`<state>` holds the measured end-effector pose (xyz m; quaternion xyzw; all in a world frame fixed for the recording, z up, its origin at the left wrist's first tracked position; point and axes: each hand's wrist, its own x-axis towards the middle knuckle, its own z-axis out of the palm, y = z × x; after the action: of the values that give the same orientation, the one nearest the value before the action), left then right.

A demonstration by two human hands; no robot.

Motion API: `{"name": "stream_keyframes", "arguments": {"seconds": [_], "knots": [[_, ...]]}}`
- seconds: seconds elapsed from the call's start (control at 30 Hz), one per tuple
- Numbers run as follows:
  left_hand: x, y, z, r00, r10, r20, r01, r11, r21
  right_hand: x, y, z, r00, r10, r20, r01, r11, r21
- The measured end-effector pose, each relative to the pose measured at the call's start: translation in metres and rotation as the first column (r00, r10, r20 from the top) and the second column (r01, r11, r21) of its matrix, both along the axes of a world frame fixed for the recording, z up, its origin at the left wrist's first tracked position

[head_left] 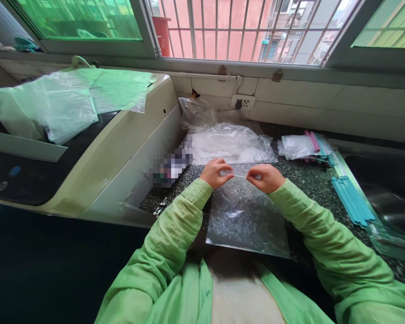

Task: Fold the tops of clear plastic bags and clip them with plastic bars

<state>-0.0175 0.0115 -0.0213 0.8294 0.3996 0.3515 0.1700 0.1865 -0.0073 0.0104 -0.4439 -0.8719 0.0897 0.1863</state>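
Two hands pinch the top edge of a clear bag (246, 216) lying flat on the speckled surface (307, 180): left hand (216, 173) and right hand (265, 177), each grip clamped on that edge. The bag's near edge hangs over the surface's front lip, so a slack pinch could let it slide off. Right of the bag lie blue strips (353, 200), near the sink (388, 207). Beyond the bag, crumpled plastic (229, 141) crowds the wall.
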Motion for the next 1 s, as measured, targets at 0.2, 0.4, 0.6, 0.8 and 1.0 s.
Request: {"name": "stream_keyframes", "arguments": {"seconds": [0.2,0.4,0.6,0.8,1.0], "knots": [[0.0027,-0.0024,-0.0002,0.996,0.035,-0.084,-0.032,0.999,0.04,-0.0038,-0.0012,-0.0048,1.0,-0.004,0.015,0.002,0.997,0.078],[0.0047,-0.0001,-0.0028,0.999,-0.039,-0.008,0.038,0.997,-0.07,-0.0028,0.0002,-0.0069,0.999,0.015,-0.033,-0.013,0.998,0.057],[0.0051,-0.0006,-0.0029,0.997,-0.069,0.041,0.073,0.992,-0.104,-0.0031,0.0009,-0.0088,0.998,0.01,-0.061,-0.009,1.0,0.013],[0.005,-0.0003,-0.0031,0.995,-0.087,0.051,0.092,0.99,-0.109,-0.0037,0.0001,-0.0089,0.998,-0.004,-0.069,0.004,1.0,0.005],[0.0038,-0.0003,-0.0019,0.994,-0.101,0.05,0.106,0.988,-0.113,-0.0026,0.0005,-0.006,0.997,0.006,-0.077,-0.008,1.0,-0.027]]}}
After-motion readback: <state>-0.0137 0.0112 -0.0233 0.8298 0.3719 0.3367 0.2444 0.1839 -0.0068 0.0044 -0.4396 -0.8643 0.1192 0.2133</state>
